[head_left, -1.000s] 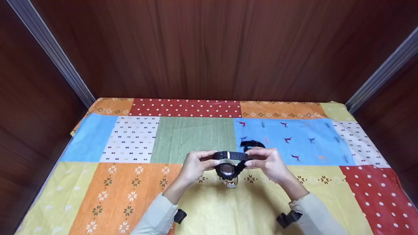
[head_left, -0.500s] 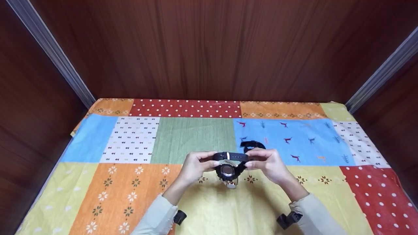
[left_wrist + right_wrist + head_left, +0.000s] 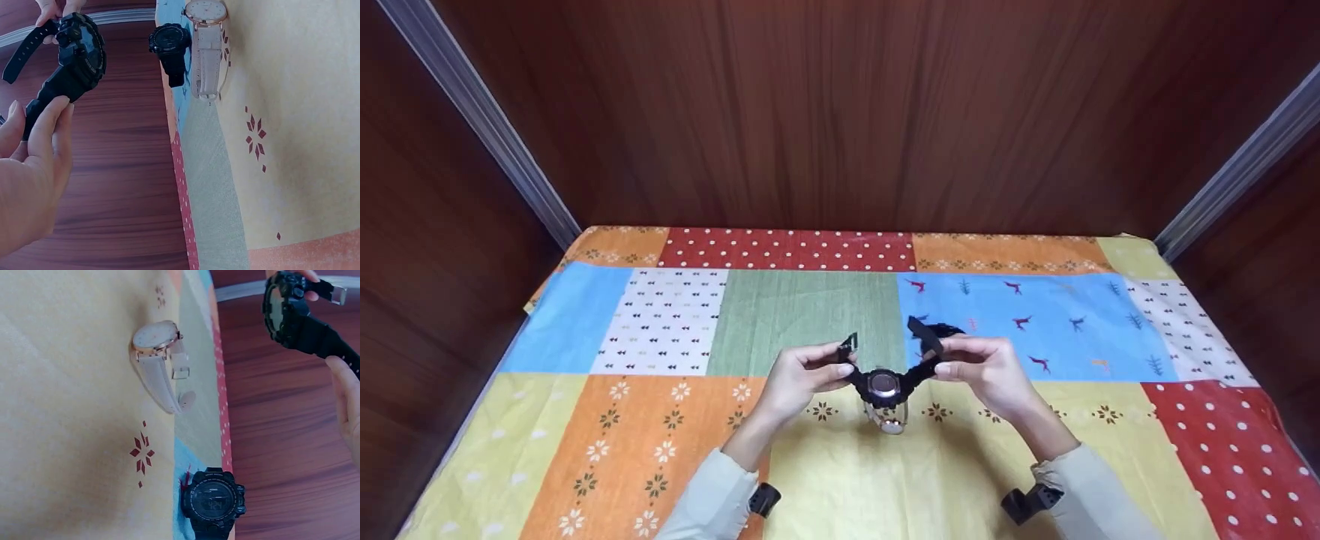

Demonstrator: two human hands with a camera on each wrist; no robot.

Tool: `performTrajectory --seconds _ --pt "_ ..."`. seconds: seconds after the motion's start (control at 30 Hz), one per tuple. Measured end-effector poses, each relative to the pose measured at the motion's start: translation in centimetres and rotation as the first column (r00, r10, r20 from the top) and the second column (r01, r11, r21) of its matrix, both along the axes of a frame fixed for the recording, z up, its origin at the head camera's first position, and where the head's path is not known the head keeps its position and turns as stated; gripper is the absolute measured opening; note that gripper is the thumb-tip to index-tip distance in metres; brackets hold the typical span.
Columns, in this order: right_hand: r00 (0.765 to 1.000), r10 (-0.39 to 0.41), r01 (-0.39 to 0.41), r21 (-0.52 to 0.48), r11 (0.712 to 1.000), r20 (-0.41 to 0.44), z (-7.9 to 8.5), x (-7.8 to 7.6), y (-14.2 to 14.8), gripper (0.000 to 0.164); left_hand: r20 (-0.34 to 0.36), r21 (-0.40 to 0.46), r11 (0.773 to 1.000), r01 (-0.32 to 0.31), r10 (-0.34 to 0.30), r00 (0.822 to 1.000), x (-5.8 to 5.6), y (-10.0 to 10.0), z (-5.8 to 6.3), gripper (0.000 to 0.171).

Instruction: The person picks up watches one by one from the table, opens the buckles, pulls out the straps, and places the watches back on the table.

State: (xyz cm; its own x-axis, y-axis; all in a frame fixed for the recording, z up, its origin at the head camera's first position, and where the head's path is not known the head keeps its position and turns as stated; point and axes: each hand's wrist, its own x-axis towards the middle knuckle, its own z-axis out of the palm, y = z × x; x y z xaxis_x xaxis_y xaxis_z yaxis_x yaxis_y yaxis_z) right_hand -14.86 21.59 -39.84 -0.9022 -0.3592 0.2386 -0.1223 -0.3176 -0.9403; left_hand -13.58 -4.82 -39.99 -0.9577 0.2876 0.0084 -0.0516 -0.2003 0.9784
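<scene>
A black digital-style wristwatch (image 3: 883,384) hangs in the air between my two hands, its strap undone and spread apart. My left hand (image 3: 799,379) pinches the strap half that ends in the metal buckle (image 3: 338,295). The strap half with holes is pinched between thumb and fingers of my right hand (image 3: 990,371), its free end standing up past the fingertips. Below the held watch, a watch with a pale strap (image 3: 155,337) and rose-gold case rests on the cloth. Another black watch (image 3: 212,498) lies on the blue patch, partly behind my right hand in the head view.
A patchwork cloth (image 3: 810,307) covers the table. Dark wood panels (image 3: 840,112) stand behind it and at both sides, with metal strips (image 3: 487,120) in the corners. A wrist camera (image 3: 1030,502) sits on each sleeve.
The strap, closed in a loop with its end through the buckle, has come apart. My hands have drawn away from each other, each with one strap half.
</scene>
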Motion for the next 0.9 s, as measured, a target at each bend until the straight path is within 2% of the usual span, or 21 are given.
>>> performTrajectory --seconds 0.33,0.5,0.67,0.9 --pt "0.999 -0.036 0.034 0.071 0.997 0.028 0.2 0.0 -0.1 0.03 -0.001 -0.002 1.0 -0.003 0.003 1.0 0.0 0.0 0.2 0.038" --pt "0.998 -0.048 0.042 0.112 0.993 0.048 0.7 -0.1 -0.4 0.027 -0.001 -0.006 1.0 -0.003 0.003 1.0 0.0 -0.1 0.3 0.038" --pt "0.996 -0.05 0.038 0.167 0.985 0.068 1.3 -0.4 -0.7 0.032 -0.01 -0.033 0.999 -0.006 0.005 1.0 -0.1 -0.2 0.6 0.038" --pt "0.987 -0.05 0.013 0.234 0.972 0.152 1.8 -1.0 -1.3 0.029 -0.013 -0.057 0.998 -0.028 0.027 1.0 -0.4 -0.7 0.7 0.038"
